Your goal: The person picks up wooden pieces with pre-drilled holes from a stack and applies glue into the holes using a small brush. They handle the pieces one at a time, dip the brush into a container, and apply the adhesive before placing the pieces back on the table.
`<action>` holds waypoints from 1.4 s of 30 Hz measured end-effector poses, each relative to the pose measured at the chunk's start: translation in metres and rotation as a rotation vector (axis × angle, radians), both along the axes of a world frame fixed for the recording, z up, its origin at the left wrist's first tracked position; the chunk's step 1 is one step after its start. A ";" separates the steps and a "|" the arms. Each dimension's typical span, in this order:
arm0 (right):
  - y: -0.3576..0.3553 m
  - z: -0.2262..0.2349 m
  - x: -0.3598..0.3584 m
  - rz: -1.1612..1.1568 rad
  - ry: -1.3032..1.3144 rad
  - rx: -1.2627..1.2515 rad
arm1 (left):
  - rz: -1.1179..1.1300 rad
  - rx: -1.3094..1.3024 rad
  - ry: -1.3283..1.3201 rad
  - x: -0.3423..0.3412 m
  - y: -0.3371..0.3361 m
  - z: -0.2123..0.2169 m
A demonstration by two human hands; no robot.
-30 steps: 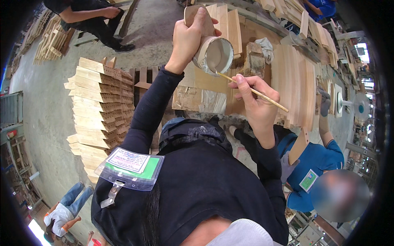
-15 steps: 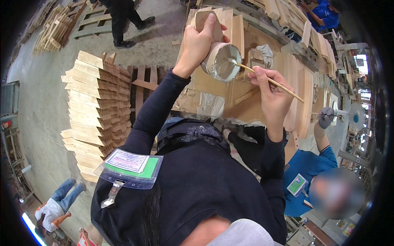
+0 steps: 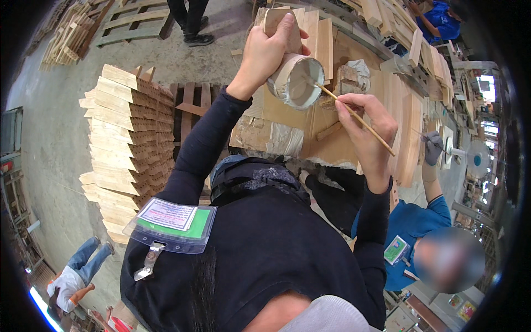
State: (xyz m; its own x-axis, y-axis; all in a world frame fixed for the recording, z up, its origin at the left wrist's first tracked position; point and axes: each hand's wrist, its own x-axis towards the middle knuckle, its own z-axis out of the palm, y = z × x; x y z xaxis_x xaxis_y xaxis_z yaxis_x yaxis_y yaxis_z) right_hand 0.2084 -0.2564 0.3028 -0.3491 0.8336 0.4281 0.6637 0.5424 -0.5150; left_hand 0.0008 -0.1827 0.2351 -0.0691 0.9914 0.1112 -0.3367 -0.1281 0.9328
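Observation:
My left hand (image 3: 264,58) is closed round a flat, round-cornered wooden piece (image 3: 278,23), with the thumb across its face. Right below those fingers is a tilted, pale cup (image 3: 281,83), its mouth facing right and its rim smeared white. Whether the fingers also grip the cup, I cannot tell. Between the thumb and fingers of my right hand (image 3: 366,130) is a thin wooden stick (image 3: 362,123). Its far end reaches into the cup's mouth, where whitish stuff coats the inside.
Cardboard (image 3: 323,145) covers the work surface, with wood blocks (image 3: 347,80) and long boards (image 3: 409,138) on it. A tall stack of cut wood (image 3: 119,144) stands left, near a pallet (image 3: 191,110). At right, a co-worker in a blue shirt (image 3: 420,221) raises a gloved hand (image 3: 433,148).
The stick's tip has gone deeper into the cup, and my right hand has shifted slightly down. My left hand stays nearly in place. A person in the background has stepped right.

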 end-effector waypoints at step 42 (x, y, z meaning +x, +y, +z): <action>-0.034 0.009 -0.017 0.089 -0.109 -0.121 | -0.148 -0.025 0.055 -0.028 -0.025 -0.018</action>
State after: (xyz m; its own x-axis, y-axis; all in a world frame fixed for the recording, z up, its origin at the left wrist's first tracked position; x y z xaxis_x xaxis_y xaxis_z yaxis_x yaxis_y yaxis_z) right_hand 0.1913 -0.2900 0.3115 -0.4628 0.8405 0.2818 0.6711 0.5399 -0.5081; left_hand -0.0267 -0.2072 0.2174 0.0840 0.9927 0.0863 -0.2982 -0.0576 0.9528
